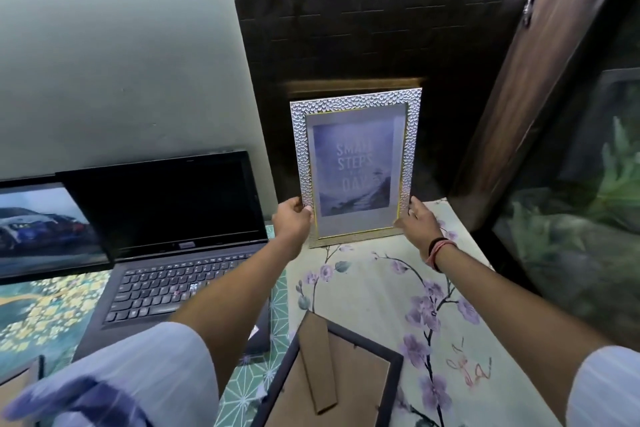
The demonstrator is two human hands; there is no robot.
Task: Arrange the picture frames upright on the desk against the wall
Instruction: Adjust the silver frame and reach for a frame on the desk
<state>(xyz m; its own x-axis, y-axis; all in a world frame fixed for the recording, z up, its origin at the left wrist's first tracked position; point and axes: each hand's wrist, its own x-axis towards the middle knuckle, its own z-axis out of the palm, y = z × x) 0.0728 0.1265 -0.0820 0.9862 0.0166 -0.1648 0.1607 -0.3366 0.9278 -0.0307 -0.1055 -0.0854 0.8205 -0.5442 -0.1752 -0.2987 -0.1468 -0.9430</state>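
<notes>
Silver frame [356, 166]: upright at 12 o'clock on the desk [363, 288], lower edge on or just above the floral covering, top leaning back toward the dark brick wall [346, 17]; text print facing outward.
Left hand [292, 218]: closed on the lower left corner of the silver frame, fingers wrapped around the edge.
Right hand [417, 217]: pressed to the lower right corner of the same frame, fingers on the edge; wristbands visible at the wrist.
Gold-edged frame [353, 84]: only a top strip visible behind the silver frame, apparently already against the wall.
Dark frame [332, 371]: face down at 6 o'clock, cardboard back and stand uppermost; not yet stood up.
Laptop [173, 253]: open at 9 o'clock, well apart from the frames.
Progress: judged roughly midway; one frame seemingly placed, one being set, at least one left lying flat.
</notes>
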